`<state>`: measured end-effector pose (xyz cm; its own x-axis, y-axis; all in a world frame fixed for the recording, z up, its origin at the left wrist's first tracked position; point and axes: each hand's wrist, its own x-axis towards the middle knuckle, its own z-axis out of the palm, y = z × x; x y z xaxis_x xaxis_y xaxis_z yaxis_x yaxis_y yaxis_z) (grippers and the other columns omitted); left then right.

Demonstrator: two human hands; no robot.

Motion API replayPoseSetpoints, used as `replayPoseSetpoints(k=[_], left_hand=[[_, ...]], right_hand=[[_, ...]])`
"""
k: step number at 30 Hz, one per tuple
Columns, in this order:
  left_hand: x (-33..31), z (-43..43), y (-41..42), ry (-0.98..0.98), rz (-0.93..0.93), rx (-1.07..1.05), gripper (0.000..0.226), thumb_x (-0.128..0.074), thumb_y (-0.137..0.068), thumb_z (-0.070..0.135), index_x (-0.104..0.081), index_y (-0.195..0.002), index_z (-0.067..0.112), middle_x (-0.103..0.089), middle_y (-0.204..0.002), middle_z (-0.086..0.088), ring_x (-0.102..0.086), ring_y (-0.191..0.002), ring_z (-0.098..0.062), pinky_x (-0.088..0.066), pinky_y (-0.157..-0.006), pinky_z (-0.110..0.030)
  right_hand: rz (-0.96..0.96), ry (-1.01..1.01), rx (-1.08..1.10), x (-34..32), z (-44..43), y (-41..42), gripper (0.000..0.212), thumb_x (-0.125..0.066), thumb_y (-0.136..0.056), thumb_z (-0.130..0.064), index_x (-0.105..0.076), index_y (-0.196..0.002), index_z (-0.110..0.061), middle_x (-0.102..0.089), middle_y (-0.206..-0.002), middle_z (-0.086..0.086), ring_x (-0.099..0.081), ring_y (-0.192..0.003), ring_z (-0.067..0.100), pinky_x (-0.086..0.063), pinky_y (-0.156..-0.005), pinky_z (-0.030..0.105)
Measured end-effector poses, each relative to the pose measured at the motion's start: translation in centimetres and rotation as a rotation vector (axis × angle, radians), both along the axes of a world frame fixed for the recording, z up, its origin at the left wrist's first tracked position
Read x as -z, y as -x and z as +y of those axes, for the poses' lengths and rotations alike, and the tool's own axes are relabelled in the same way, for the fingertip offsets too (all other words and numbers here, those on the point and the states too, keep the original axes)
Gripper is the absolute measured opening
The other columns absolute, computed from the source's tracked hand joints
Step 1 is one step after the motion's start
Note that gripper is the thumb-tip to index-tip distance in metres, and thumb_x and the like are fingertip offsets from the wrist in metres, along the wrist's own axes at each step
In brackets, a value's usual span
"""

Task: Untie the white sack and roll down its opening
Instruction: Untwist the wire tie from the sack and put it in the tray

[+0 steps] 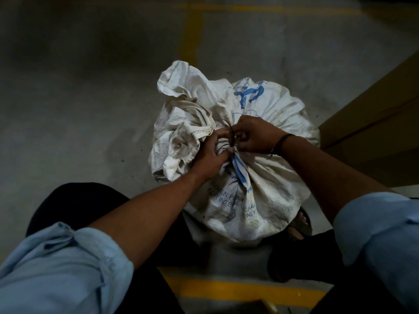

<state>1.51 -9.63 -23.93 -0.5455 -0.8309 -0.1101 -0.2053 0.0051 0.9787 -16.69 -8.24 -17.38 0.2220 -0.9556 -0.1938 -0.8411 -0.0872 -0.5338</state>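
A full white woven sack (267,186) with blue print stands on the concrete floor between my legs. Its neck is gathered and bound by a thin dark tie (230,138). The loose top of the sack (181,114) flops to the left beyond the tie. My left hand (209,158) grips the gathered neck just below the tie, thumb near the knot. My right hand (255,137) pinches the dark tie from the right side, a dark band on its wrist. Both hands meet at the knot.
A brown cardboard box (374,109) stands close on the right of the sack. Yellow painted lines (190,35) run across the grey floor ahead and near my feet (238,291). My sandalled foot (299,223) rests against the sack's lower right.
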Motion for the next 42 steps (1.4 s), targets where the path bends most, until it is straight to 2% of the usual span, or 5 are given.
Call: replayPoseSetpoints(k=[9,19,25,30,42], left_hand=[[0.2,-0.2,0.1,-0.004,-0.049,-0.016,0.045,-0.067,-0.091,-0.003,-0.052,-0.132,0.006,-0.062,-0.125,-0.009,-0.061,-0.111,-0.012,-0.046,-0.094,-0.015],[0.4,-0.4,0.3,-0.052,-0.103,-0.058,0.049,-0.064,-0.087,-0.009,-0.054,-0.129,0.013,-0.062,-0.114,0.005,-0.058,-0.094,0.018,-0.044,-0.088,-0.007],[-0.6,0.1,0.5,-0.109,-0.129,-0.092,0.046,-0.064,-0.091,-0.001,-0.053,-0.132,0.016,-0.063,-0.123,-0.001,-0.061,-0.107,-0.01,-0.046,-0.087,-0.008],[-0.7,0.5,0.4,-0.072,-0.208,-0.065,0.048,-0.064,-0.082,0.032,-0.048,-0.126,0.043,-0.06,-0.133,0.002,-0.058,-0.121,-0.018,-0.045,-0.108,-0.042],[-1.1,0.3,0.3,0.033,-0.131,-0.022,0.047,-0.059,-0.09,-0.003,-0.051,-0.135,0.005,-0.061,-0.126,-0.006,-0.06,-0.109,-0.005,-0.047,-0.095,-0.018]], right_hand=[[0.033,0.019,-0.026,-0.1,-0.1,-0.1,0.032,-0.07,-0.077,-0.013,-0.071,-0.105,-0.028,-0.049,-0.089,0.0,-0.049,-0.082,0.014,-0.032,-0.068,0.014],[0.053,0.107,-0.125,-0.6,-0.3,-0.6,0.022,-0.072,-0.075,-0.009,-0.073,-0.097,-0.011,-0.05,-0.081,0.001,-0.052,-0.072,0.019,-0.039,-0.066,0.027],[0.129,0.037,-0.138,-0.6,-0.9,-1.3,0.025,-0.07,-0.079,-0.014,-0.071,-0.103,-0.02,-0.051,-0.084,0.004,-0.056,-0.076,0.026,-0.047,-0.069,0.034],[0.225,-0.031,-0.12,-0.8,-1.3,-1.8,0.019,-0.07,-0.076,-0.014,-0.068,-0.094,-0.02,-0.047,-0.088,0.001,-0.057,-0.083,0.027,-0.049,-0.071,0.034],[0.048,-0.039,-0.024,-1.1,-0.5,1.1,0.025,-0.073,-0.077,-0.015,-0.066,-0.1,-0.017,-0.056,-0.093,0.008,-0.052,-0.086,0.022,-0.039,-0.075,0.031]])
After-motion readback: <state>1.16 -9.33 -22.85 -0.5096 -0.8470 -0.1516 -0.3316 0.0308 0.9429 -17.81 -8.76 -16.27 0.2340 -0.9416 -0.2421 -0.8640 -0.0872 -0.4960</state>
